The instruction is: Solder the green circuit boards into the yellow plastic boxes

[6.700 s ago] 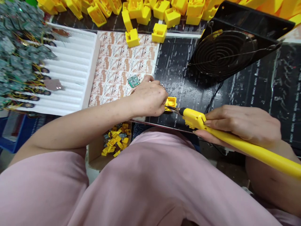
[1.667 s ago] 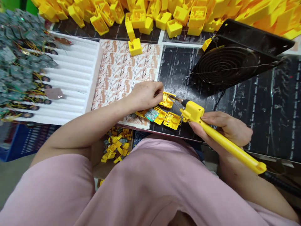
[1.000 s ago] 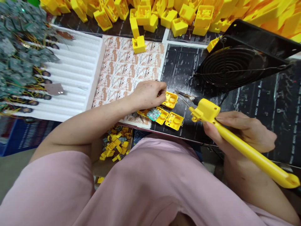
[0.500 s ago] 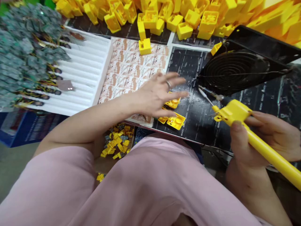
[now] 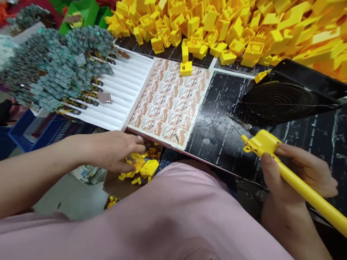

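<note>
My left hand (image 5: pixel 116 150) is below the table's front edge, over a box of yellow plastic pieces. Its fingers are curled around a yellow plastic housing part (image 5: pixel 137 161); a second yellow part (image 5: pixel 150 168) sits just beyond the fingertips, and whether it is gripped I cannot tell. My right hand (image 5: pixel 287 166) is closed around a long yellow plastic tube (image 5: pixel 306 184) with a boxy head (image 5: pixel 264 141). Beside that head, a thin pointed metal rod (image 5: pixel 236 126) and a dark tool end (image 5: pixel 255 130) stick out over the black tabletop; their hold is hidden.
A black fan (image 5: pixel 282 97) stands at the right of the table (image 5: pixel 217 119). Yellow housings (image 5: pixel 211 21) are heaped along the back, one (image 5: pixel 186 68) on the printed sheet (image 5: pixel 168 104). Wired grey-green parts (image 5: pixel 62 68) cover a white ribbed tray (image 5: pixel 124 90); a blue crate (image 5: pixel 35 133) is lower left.
My left hand has moved left and down from the black tabletop to the box below. The small yellow parts that lay under it are gone from the table. My right hand keeps its grip.
</note>
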`<action>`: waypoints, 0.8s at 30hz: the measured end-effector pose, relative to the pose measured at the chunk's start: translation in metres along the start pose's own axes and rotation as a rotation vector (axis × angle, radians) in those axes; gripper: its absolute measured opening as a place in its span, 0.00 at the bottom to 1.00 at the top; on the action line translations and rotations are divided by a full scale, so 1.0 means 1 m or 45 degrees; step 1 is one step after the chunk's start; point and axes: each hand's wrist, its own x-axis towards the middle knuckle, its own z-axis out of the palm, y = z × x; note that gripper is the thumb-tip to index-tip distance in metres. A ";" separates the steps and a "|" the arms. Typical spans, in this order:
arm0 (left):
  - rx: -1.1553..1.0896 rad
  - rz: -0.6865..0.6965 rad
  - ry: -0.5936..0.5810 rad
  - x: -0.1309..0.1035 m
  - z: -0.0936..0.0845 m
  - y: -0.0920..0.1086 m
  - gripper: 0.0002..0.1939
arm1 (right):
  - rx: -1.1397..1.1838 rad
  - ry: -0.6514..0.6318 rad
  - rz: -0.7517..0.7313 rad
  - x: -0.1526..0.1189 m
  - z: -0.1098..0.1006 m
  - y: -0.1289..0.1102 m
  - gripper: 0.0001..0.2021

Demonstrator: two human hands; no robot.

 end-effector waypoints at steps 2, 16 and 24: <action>-0.099 0.004 -0.293 -0.007 -0.003 -0.009 0.06 | 0.006 -0.003 -0.005 0.001 0.003 0.000 0.22; -0.427 -0.473 0.829 0.304 -0.132 -0.110 0.31 | -0.068 -0.077 0.211 0.004 -0.010 -0.007 0.25; -0.292 -0.167 0.663 0.287 -0.093 -0.039 0.23 | 0.010 -0.046 0.162 0.002 -0.007 0.009 0.27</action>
